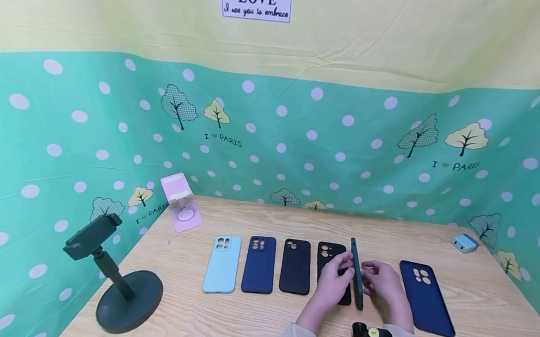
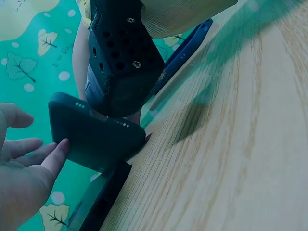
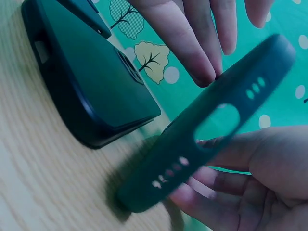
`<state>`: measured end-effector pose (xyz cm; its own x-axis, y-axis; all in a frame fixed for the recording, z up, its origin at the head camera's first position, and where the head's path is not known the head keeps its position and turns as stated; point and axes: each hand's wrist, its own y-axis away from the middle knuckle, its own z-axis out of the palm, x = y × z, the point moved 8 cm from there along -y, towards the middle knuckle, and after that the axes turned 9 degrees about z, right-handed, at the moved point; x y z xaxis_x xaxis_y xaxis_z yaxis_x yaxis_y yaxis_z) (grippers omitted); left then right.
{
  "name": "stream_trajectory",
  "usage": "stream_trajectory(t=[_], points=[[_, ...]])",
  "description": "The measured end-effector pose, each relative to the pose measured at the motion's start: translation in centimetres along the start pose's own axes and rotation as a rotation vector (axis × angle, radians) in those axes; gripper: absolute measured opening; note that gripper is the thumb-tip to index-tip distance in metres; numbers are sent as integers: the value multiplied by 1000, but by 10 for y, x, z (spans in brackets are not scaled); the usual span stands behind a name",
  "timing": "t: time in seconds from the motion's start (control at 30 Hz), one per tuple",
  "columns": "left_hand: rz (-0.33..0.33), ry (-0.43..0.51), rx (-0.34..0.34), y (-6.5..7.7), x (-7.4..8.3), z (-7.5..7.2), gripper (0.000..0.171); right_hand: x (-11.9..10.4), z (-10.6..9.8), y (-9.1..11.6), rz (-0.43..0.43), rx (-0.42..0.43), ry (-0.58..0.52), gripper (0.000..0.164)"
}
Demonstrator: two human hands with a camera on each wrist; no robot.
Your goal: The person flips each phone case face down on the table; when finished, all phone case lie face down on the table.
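A dark green phone case stands on its long side between my hands, its row of small holes and oval cutout facing the right wrist camera. Fingertips of my left hand touch its flat back, the fingers fairly straight. My right hand holds the case from the hollow side, partly hidden behind it in the right wrist view. Under the left hand lies a black phone case with camera holes, partly covered by the hand.
Left of the hands lie a black, a dark blue and a light blue phone case. Another blue case lies at right. A black stand, a pink stand and a light blue plug-like block sit farther out.
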<state>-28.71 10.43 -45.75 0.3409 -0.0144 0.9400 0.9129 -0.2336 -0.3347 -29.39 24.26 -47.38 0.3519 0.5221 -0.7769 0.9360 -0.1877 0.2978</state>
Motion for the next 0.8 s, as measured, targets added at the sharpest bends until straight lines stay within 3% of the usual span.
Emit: stream_trajectory(t=[0.37, 0.8], points=[[6, 22, -4, 0, -1, 1, 40, 0, -3, 1, -26, -26, -78, 37], [-22, 85, -22, 2, -5, 4, 46, 0, 1, 2, -16, -149, -229, 44]])
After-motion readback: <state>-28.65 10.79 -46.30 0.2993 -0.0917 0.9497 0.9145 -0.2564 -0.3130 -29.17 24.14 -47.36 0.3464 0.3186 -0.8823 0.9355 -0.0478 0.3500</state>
